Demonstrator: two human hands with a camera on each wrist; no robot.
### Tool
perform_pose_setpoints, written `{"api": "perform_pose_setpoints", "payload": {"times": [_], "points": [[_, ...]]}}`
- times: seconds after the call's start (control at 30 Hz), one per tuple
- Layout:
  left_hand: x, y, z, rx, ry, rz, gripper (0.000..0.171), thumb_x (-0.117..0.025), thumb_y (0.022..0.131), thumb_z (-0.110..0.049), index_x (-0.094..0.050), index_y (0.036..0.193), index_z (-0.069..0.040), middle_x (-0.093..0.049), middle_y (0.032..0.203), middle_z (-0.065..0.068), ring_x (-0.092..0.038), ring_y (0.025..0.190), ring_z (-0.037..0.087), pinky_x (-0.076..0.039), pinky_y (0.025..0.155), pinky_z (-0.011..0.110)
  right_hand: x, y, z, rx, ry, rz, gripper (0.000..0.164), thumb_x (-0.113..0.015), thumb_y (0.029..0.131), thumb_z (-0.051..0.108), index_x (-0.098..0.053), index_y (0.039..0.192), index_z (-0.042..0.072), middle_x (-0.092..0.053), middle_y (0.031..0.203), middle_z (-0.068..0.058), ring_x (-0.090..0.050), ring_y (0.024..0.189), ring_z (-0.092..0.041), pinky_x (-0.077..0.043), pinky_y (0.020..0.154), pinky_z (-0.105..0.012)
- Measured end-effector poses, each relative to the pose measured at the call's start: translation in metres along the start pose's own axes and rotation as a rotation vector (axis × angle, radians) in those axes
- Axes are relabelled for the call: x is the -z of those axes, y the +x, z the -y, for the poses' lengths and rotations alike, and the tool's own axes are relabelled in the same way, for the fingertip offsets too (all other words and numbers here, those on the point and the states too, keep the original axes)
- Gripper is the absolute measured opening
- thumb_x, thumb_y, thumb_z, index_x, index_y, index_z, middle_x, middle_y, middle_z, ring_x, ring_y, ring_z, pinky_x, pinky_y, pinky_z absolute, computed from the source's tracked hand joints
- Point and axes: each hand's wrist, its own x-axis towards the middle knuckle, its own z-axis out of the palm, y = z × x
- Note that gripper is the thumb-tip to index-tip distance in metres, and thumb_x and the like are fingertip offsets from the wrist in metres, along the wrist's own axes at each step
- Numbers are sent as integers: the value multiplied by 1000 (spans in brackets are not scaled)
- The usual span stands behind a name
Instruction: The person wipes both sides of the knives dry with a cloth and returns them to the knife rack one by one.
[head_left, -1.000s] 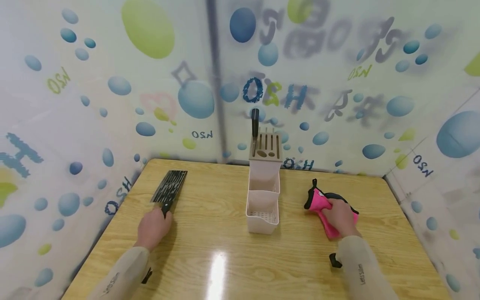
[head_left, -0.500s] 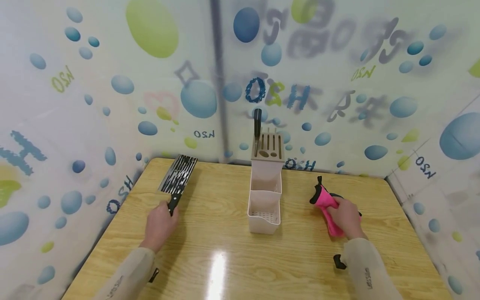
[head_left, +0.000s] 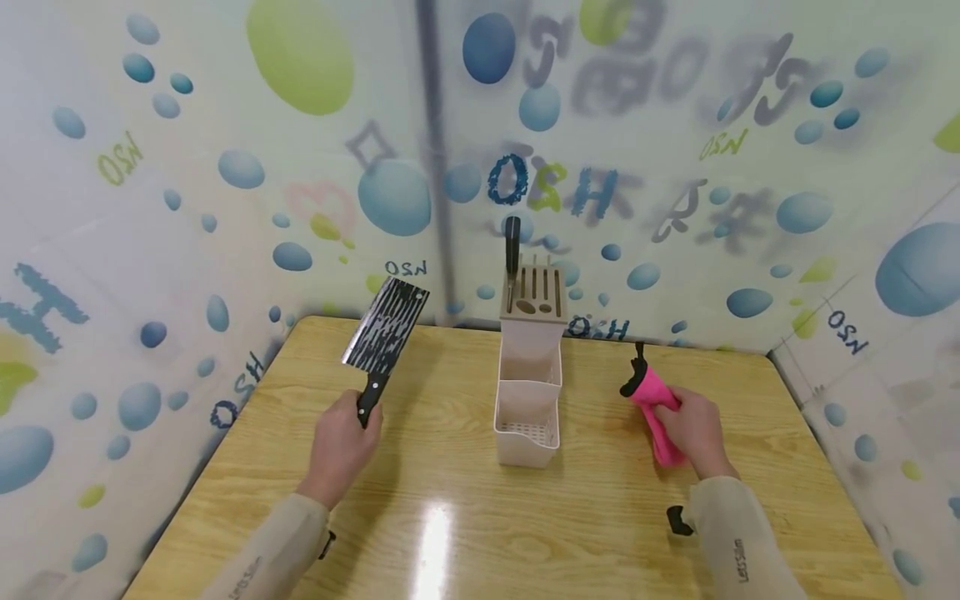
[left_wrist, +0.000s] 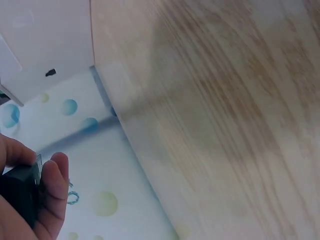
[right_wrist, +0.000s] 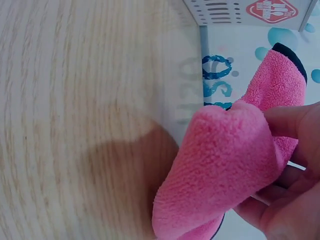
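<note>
My left hand (head_left: pixel 341 446) grips the black handle of a cleaver (head_left: pixel 387 329), whose streaked black-and-silver blade tilts up and to the right over the table's far left. In the left wrist view the fingers (left_wrist: pixel 52 185) curl round the dark handle (left_wrist: pixel 22 190); the blade is hidden there. On the right, my right hand (head_left: pixel 696 429) pinches a fluffy pink cloth (head_left: pixel 654 400) with black edging. The right wrist view shows the bunched cloth (right_wrist: pixel 220 165) between thumb and fingers, its shadow falling on the wood.
A white knife holder (head_left: pixel 527 400) with a beige slotted top stands at the table's middle back, one black-handled knife (head_left: pixel 512 246) upright in it. Bubble-patterned walls enclose the wooden table (head_left: pixel 480 533) at the back and sides.
My left hand has lifted the cleaver up and to the right from the table's left side. The right hand has raised and gathered the pink cloth, which now hangs narrower.
</note>
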Motion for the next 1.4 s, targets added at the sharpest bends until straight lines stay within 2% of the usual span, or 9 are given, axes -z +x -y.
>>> {"api": "perform_pose_setpoints", "payload": {"times": [0.23,0.47,0.77,0.93,1.13,1.4], "points": [[-3,-3,-18,-140,-17,-87,21,-76,89,-4,-61,95,10,-57,70,12,-48,55,19,-38,47,29,2,-1,6,37,21,-33,42,-67,97,12,-62,131,-11,-67,117,-33,-62,96,-43,-56,82,-53],[-4,-5,-32,-235,-44,-132,21,-77,87,-2,-62,95,10,-60,71,13,-50,54,16,-40,45,27,7,-2,15,42,43,-40,44,-67,98,13,-60,134,-11,-66,120,-33,-63,98,-43,-57,82,-53],[-6,-8,-44,-372,-75,-174,26,-80,84,1,-61,99,11,-62,76,16,-54,57,17,-45,44,26,12,-4,27,75,64,-89,46,-67,97,13,-59,136,-11,-66,121,-34,-63,101,-45,-56,87,-57],[-7,-8,-50,-446,-98,-210,27,-79,82,1,-61,99,11,-61,75,14,-54,56,16,-45,44,26,15,-5,31,87,75,-100,46,-68,97,13,-60,135,-10,-68,119,-33,-64,99,-45,-56,85,-56],[-8,-8,-57,-499,-108,-238,25,-76,82,1,-62,100,11,-62,77,15,-57,58,19,-48,46,30,18,-8,38,125,100,-149,43,-70,96,12,-63,133,-9,-71,112,-32,-66,93,-43,-57,79,-54],[-11,-6,-68,-552,-133,-234,24,-75,82,1,-62,100,8,-61,78,12,-55,58,15,-48,46,26,23,-10,48,188,118,-254,39,-72,94,9,-66,127,-10,-71,108,-31,-67,88,-42,-56,73,-48]]}}
